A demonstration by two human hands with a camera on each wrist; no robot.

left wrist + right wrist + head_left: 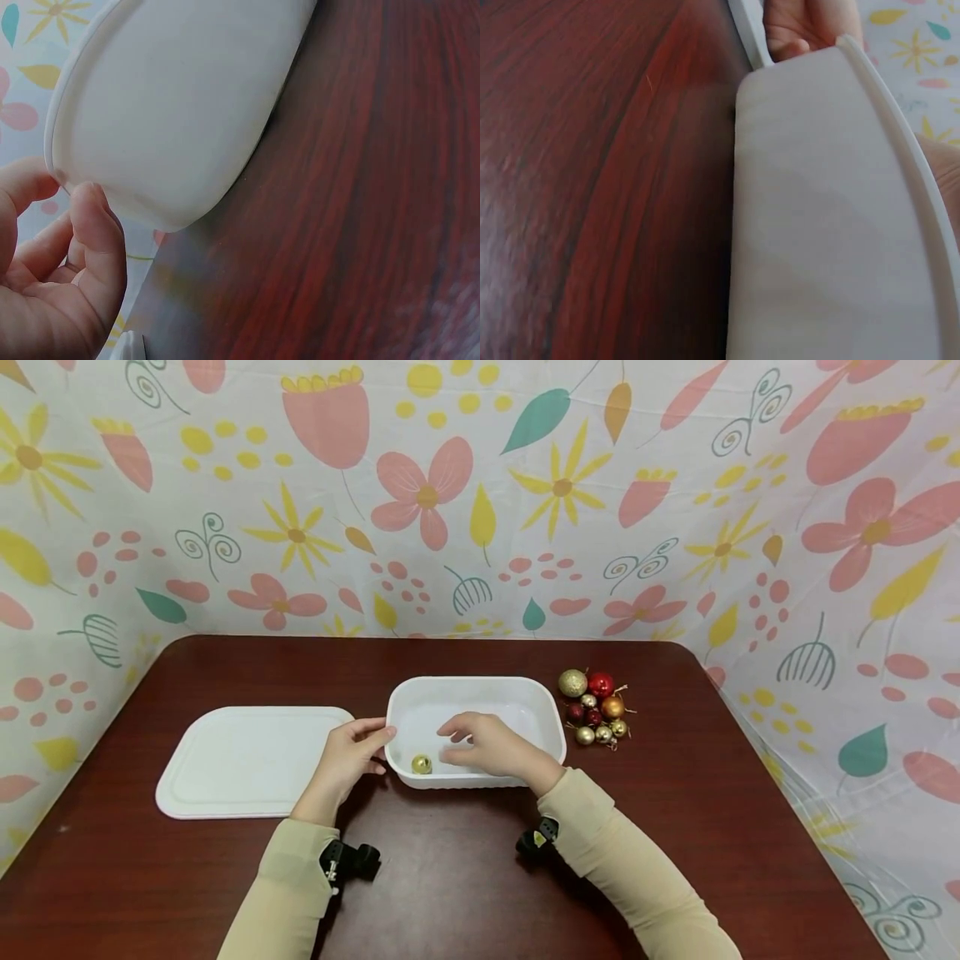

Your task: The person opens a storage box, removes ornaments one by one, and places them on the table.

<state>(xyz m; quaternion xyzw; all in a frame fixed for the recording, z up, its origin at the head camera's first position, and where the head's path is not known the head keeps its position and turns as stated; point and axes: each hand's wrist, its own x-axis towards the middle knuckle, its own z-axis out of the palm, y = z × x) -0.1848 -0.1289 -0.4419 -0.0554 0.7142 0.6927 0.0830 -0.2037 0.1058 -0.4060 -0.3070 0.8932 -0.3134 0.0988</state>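
A white plastic box (480,781) stands on the table with a small gold bauble (422,764) in its front left corner. My left hand (351,756) pinches the box's left rim between thumb and fingers; the left wrist view shows the thumb (97,232) against the outer wall. Over the inside of the box reaches my right hand (491,746), its fingers loosely bent and parted, pointing left towards the bauble. No object shows between them. In the right wrist view the box wall (832,210) hides most of that hand.
To the left lies a flat white lid (247,760), its right edge close to my left hand. Right of the box is a cluster of red, gold and orange baubles (594,714). All of it rests on a dark wooden table (450,877), with a flowered cloth (427,552) behind.
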